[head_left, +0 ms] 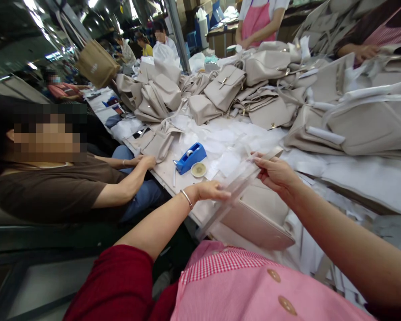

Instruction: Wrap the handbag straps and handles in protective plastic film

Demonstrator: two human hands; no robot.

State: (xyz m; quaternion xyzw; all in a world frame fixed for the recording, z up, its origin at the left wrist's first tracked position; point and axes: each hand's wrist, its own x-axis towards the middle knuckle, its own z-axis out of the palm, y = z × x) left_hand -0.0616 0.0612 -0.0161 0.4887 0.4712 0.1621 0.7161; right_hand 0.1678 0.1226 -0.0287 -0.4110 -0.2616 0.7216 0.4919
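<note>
A pale strap wrapped in translucent plastic runs slantwise between my hands, its lower end reaching toward the table edge. My left hand, with a bangle at the wrist, is closed on its middle. Near the upper end my right hand pinches the wrapping between thumb and fingers. Under the strap a beige handbag lies on its side at the table's near edge, partly covered by the strap and wrapping. Beyond my left hand are a blue tape dispenser and a small round dish.
Beige handbags are heaped across the back of the table. White paper sheets lie to the right. A seated co-worker is close on my left, and a person in a pink apron stands across the table.
</note>
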